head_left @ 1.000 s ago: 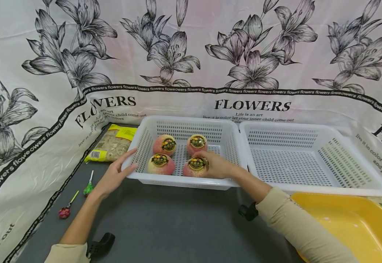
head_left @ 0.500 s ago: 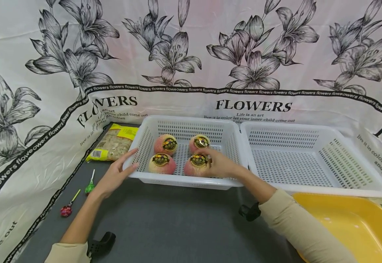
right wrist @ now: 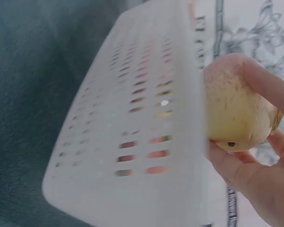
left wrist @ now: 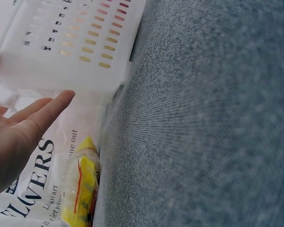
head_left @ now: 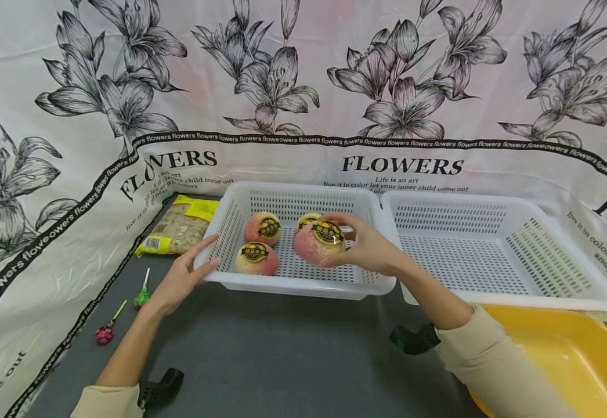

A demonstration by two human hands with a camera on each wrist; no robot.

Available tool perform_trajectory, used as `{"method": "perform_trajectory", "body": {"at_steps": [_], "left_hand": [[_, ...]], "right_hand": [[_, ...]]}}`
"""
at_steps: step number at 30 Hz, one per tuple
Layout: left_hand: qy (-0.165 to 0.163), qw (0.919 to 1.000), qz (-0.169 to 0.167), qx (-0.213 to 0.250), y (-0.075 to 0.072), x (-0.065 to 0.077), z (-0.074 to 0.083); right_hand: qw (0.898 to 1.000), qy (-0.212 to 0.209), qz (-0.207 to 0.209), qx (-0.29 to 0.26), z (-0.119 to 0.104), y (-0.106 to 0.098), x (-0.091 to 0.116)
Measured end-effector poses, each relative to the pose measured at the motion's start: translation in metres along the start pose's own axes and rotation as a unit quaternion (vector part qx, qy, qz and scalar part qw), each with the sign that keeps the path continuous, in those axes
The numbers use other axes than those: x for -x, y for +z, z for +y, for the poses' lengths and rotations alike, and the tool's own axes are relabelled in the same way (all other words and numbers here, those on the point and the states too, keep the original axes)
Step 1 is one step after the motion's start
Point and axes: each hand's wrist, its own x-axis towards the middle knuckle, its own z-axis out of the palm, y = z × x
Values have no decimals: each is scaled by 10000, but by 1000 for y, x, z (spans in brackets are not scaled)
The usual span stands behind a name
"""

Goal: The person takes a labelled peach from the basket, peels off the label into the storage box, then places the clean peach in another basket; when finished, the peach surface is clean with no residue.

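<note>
My right hand (head_left: 368, 249) grips a pink-and-yellow apple (head_left: 314, 247) with a black-and-gold label, raised inside the left white basket (head_left: 303, 285). In the right wrist view, the thumb and fingers curl round that apple (right wrist: 234, 101) just past the basket's rim. Three more labelled apples lie in the basket: one at the back left (head_left: 255, 228), one at the front left (head_left: 262, 266), and another apple (head_left: 306, 219) partly hidden behind the held one. My left hand (head_left: 178, 284), its fingers fairly straight, rests against the basket's left end.
A second white basket (head_left: 460, 267) adjoins on the right, with a yellow tray (head_left: 559, 360) in front of it. At left lie a yellow-and-clear packet (head_left: 178, 226), a green lollipop (head_left: 141, 296) and a red lollipop (head_left: 105, 334). A patterned curtain (head_left: 303, 104) hangs behind.
The right hand has lifted the front-right apple up from the basket floor, and it now covers part of the apple behind. My left hand has stayed at the basket's left end.
</note>
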Motion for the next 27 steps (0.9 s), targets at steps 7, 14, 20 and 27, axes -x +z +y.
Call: {"method": "perform_trajectory", "body": {"at_steps": [7, 14, 20, 27], "left_hand": [[30, 10000, 9, -46, 0, 0, 1], [35, 10000, 0, -57, 1, 1, 2], [2, 9999, 24, -108, 1, 0, 2], [51, 10000, 26, -55, 0, 0, 1]], "right_hand": [[9991, -400, -78, -111, -20, 1, 30], [9984, -355, -325, -281, -19, 16, 66], [9958, -278, -690, -539, -8, 30, 94], [9960, -244, -799, -303, 13, 44, 116]]}}
